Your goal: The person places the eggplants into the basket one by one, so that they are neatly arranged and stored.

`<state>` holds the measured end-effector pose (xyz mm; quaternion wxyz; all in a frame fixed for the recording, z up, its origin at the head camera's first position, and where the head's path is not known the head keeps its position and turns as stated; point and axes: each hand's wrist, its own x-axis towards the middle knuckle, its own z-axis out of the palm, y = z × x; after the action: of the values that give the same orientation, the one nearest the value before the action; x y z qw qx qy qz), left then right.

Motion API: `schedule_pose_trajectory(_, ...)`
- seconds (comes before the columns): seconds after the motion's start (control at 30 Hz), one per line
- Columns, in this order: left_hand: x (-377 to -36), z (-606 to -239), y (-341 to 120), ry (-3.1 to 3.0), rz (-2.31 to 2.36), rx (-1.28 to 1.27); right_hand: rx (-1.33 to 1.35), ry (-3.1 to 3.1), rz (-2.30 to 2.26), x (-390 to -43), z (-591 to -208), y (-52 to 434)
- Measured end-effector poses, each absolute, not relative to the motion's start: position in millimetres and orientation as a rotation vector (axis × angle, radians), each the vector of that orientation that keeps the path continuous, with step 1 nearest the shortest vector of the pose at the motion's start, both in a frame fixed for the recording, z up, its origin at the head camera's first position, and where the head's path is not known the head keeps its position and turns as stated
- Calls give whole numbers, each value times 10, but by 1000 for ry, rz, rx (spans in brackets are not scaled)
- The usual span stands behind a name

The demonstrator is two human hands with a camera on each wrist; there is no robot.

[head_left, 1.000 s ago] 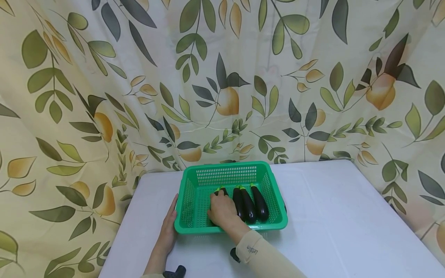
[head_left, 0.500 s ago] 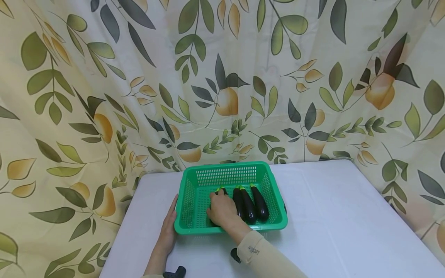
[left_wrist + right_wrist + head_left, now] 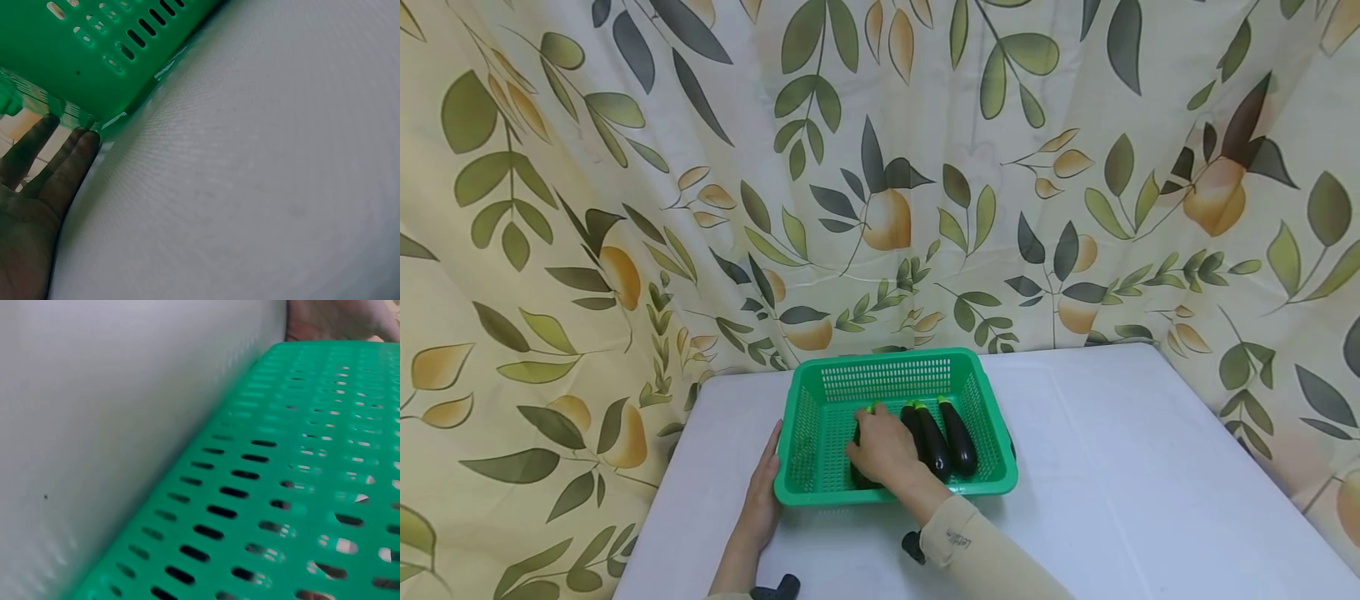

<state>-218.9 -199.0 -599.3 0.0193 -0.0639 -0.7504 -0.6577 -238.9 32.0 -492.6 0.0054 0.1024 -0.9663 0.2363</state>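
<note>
A green perforated plastic basket (image 3: 820, 500) stands on the white-covered table, with several dark eggplants (image 3: 958, 437) lying side by side in its right half. My right hand (image 3: 883, 450) reaches over the front rim and holds an eggplant (image 3: 862, 478) left of the others; the palm and fingers hide most of it, and green stem ends show past the fingertips. Along the basket's left outer wall my left hand (image 3: 763, 492) rests with straight fingers. In the left wrist view, the fingertips of the left hand (image 3: 37, 194) meet the basket wall (image 3: 94, 69). The right wrist view shows only the basket's outside (image 3: 281, 487) and part of the left hand (image 3: 337, 319).
The white tablecloth (image 3: 1097, 467) extends to the right of the basket. A curtain (image 3: 880, 317) with leaf and fruit print hangs behind the table and along its sides. Dark wrist-worn pieces (image 3: 778, 587) sit by both sleeves.
My right hand has shifted slightly right, so more of the leftmost eggplant shows beside the thumb. The left hand and the basket hold their places.
</note>
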Motion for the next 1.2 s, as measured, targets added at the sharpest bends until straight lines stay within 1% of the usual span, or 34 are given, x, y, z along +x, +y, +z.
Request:
schedule_pose_trajectory(0.4, -2184, -5987, -2005, -2332, -2035, -193, 345, -2989, 818, -2330, -4772, 482)
schedule_pose_trajectory(0.73, -2185, -5974, -1993, -2335, -2026, -191, 308, -2954, 861, -2301, -4735, 648)
schedule_pose_trajectory(1.2, -2172, -5956, -1983, -2342, -1994, -200, 243, -2893, 875, -2258, -4569, 947)
